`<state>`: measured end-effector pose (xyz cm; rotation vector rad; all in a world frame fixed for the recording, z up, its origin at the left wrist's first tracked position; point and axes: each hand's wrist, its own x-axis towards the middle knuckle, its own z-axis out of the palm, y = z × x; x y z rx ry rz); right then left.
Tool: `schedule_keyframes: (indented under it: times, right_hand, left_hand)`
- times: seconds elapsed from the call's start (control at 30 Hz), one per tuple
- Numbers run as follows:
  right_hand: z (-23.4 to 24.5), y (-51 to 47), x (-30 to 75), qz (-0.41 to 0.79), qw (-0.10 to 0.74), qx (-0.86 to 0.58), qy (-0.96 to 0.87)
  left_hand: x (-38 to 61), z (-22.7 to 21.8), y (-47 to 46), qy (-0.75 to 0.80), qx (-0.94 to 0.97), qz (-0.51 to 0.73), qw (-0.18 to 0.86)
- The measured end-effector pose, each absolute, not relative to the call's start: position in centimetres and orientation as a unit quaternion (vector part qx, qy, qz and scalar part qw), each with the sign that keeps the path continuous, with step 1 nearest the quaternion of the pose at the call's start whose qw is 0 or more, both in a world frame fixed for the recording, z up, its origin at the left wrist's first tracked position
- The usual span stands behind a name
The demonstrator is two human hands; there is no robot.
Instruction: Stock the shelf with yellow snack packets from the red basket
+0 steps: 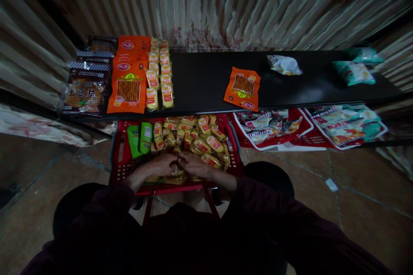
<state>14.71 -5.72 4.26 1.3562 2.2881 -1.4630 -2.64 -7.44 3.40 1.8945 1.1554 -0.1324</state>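
Both hands meet over the front part of a red plastic basket (118, 167) filled with small yellow snack packs in clear wrap (209, 144). My left hand (163, 166) comes in from the left, its fingers bent inward among the packs. From the right, my right hand (195, 166) reaches in, fingers curled and close to the left fingertips. What lies between the fingers is hidden in the dim light. Two green packets (140, 138) stand at the basket's left side, beyond my left hand.
Behind the basket runs a black shelf (200, 81). Rows of dark brown bags (85, 90), orange packets (129, 88) and yellow packs (159, 77) stand on its left. A single orange packet (242, 88), a white bag (284, 65) and green-white bags (355, 72) lie rightward. Red baskets (284, 139) sit below.
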Motion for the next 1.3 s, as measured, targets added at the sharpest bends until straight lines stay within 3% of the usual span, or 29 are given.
schedule_keyframes:
  times: [0.33,0.67,1.07,1.3]
  right_hand:
    - [4.9,-4.2,15.0,-0.469,0.109,0.366,0.796]
    - [4.9,-3.2,15.2,-0.494,0.125,0.35,0.786]
    - [3.4,-2.2,15.6,-0.608,0.03,0.367,0.703]
    - [3.4,-2.2,15.7,-0.671,-0.007,0.429,0.604]
  left_hand:
    - [-3.7,5.7,-5.8,0.409,0.794,-0.169,0.416]
    - [-3.4,5.2,-6.5,0.417,0.793,-0.181,0.405]
    - [-3.8,4.0,-5.5,0.487,0.733,-0.024,0.474]
    - [-3.8,4.1,-4.7,0.549,0.588,0.114,0.583]
